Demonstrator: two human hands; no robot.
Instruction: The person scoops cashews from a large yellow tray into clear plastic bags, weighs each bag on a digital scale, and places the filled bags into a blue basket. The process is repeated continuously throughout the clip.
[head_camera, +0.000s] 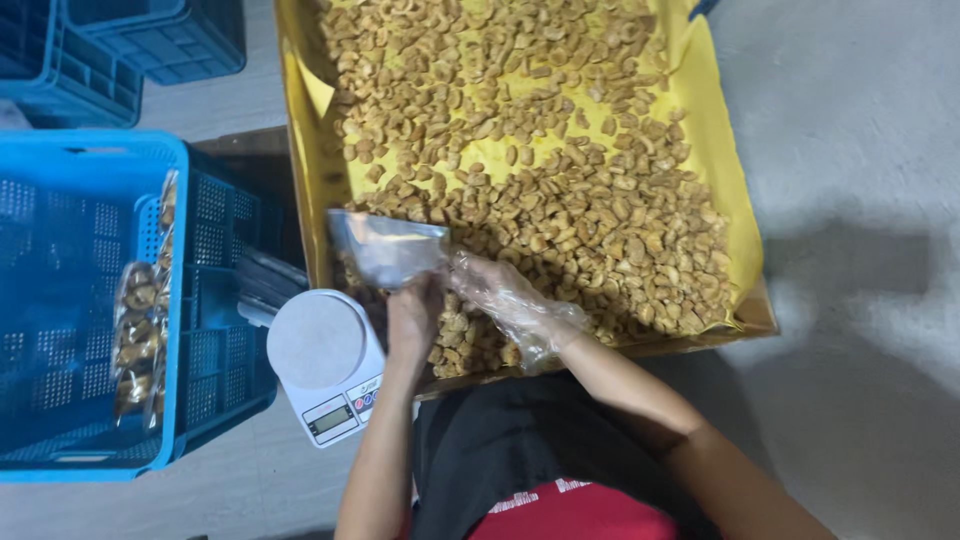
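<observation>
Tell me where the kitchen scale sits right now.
In the head view, the white kitchen scale sits on the floor at lower centre-left, between the blue crate and the yellow-lined tray of snacks, just beside the left hand.

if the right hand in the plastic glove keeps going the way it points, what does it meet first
The right hand points up-left at the clear bag held by the left hand; it would likely meet the bag's mouth first, though depth is unclear.
</observation>
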